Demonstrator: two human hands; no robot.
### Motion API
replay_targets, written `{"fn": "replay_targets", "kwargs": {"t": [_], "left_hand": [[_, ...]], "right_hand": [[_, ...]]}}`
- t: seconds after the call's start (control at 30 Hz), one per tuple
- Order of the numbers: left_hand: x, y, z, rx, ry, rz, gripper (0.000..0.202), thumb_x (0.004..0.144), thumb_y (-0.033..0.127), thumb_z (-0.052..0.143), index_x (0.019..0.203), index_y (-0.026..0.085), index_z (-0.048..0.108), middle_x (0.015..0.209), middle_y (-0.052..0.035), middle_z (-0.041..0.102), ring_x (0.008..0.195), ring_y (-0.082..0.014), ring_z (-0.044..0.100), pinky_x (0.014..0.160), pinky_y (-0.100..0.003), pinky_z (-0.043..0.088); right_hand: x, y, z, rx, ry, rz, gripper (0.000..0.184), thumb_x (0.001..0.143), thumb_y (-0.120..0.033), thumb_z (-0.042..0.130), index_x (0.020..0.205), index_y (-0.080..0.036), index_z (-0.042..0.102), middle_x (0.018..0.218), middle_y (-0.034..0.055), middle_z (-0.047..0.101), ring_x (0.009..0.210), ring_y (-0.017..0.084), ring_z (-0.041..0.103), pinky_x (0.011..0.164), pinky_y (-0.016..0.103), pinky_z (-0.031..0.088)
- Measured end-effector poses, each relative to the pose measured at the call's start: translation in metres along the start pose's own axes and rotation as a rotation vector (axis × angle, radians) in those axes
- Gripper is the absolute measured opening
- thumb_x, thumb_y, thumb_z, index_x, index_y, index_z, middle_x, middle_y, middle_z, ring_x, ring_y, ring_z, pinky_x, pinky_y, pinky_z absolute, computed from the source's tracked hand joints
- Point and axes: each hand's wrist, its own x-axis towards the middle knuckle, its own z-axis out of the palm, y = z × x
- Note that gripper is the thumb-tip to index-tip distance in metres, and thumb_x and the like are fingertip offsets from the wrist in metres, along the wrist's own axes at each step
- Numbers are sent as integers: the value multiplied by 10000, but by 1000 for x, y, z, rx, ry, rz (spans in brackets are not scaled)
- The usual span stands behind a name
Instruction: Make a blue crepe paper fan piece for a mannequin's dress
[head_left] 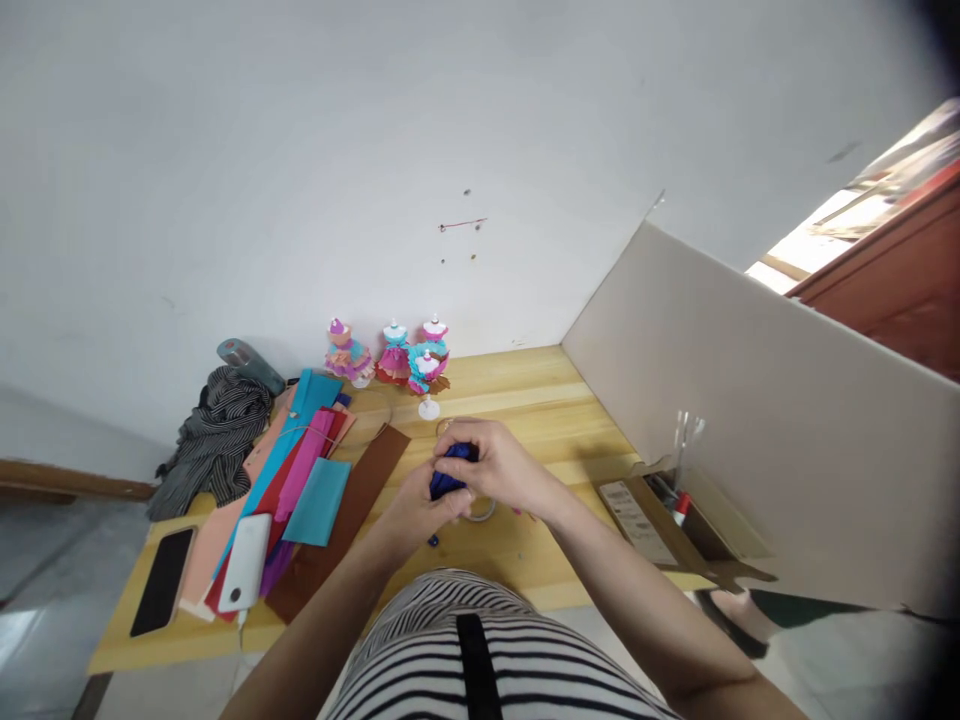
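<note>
Over the middle of the table both hands grip a small dark blue folded piece [444, 485], which looks like crepe paper. My left hand [417, 508] is closed on its lower left side, thumb toward the front. From above and the right, my right hand [496, 462] pinches the same piece with its fingers curled over the top. Much of the piece is covered by the fingers. Partly hidden under the hands, a pale ring-shaped object [484, 512] lies on the wood. A tiny dark blue scrap [433, 540] rests just in front of my left hand.
Several small dress-form figures [429, 372] in ruffled paper stand by the wall. Coloured paper sheets [319, 500], a power bank [246, 562], a phone [163, 580] and striped cloth [225, 430] occupy the left. At right, an open cardboard box [660, 520] sits against a pale panel [750, 400].
</note>
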Motion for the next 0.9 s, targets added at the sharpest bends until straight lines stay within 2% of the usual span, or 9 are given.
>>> {"fn": "replay_targets", "kwargs": {"t": [0.07, 0.17, 0.27, 0.4, 0.53, 0.6, 0.67, 0.77, 0.9], "left_hand": [[-3, 0, 1, -50, 86, 79, 270, 736, 406, 657, 804, 157, 574, 692, -15, 642, 649, -143, 586, 646, -268, 464], [-8, 0, 3, -72, 128, 78, 307, 800, 469, 585, 831, 168, 533, 670, 6, 599, 555, -125, 561, 558, -255, 453], [-12, -2, 4, 13, 199, 74, 308, 854, 490, 514, 853, 182, 516, 624, 39, 537, 464, -100, 491, 460, -228, 390], [-14, -1, 1, 142, 279, 105, 267, 901, 438, 477, 841, 185, 537, 566, 53, 477, 469, -99, 458, 466, -222, 352], [-16, 8, -3, 15, 175, 68, 320, 871, 477, 500, 781, 171, 528, 574, 45, 480, 410, -65, 352, 417, -222, 258], [-18, 13, -4, -92, 109, 37, 349, 858, 500, 503, 818, 156, 544, 581, 44, 478, 408, -55, 317, 412, -219, 214], [-20, 16, -5, -171, 88, 8, 363, 839, 511, 526, 835, 149, 541, 571, 53, 456, 413, -49, 301, 417, -217, 187], [-21, 16, -5, -234, 95, -3, 379, 812, 526, 567, 823, 148, 532, 560, 60, 437, 420, -44, 293, 424, -219, 166], [-20, 13, -7, -339, 57, -2, 396, 810, 526, 592, 873, 138, 552, 569, 62, 440, 426, -38, 278, 421, -222, 145]], "right_hand": [[0, 3, 4, 92, 18, 70, 87, 797, -218, 629, 721, -183, 655, 681, -6, 628, 559, 119, 579, 544, 235, 448], [2, 7, 9, 190, 78, 114, 121, 789, -290, 640, 725, -187, 641, 641, -15, 623, 522, 123, 580, 505, 233, 453], [5, 8, 14, 176, 167, 99, 99, 748, -272, 671, 704, -185, 652, 638, -5, 640, 576, 141, 601, 533, 242, 472], [8, 5, 17, 150, 216, 113, 79, 717, -241, 670, 672, -177, 660, 636, -2, 645, 594, 133, 585, 551, 237, 465], [4, 1, 7, 341, 111, 205, 208, 751, -368, 672, 820, -171, 666, 664, -10, 623, 464, 89, 523, 431, 208, 417], [-1, 1, -2, 492, 27, 243, 353, 776, -466, 660, 976, -174, 656, 749, 15, 649, 438, 87, 534, 398, 213, 418], [-7, 2, -10, 589, 25, 234, 434, 797, -525, 641, 1061, -180, 640, 866, 53, 667, 443, 83, 550, 401, 222, 435], [-17, 7, -16, 610, 38, 176, 463, 797, -507, 675, 1147, -212, 611, 1045, 84, 640, 472, 65, 553, 424, 222, 450], [-29, 9, -12, 488, -85, 70, 673, 768, -395, 750, 1372, -319, 463, 1339, 110, 513, 626, 89, 589, 540, 244, 511]]}}
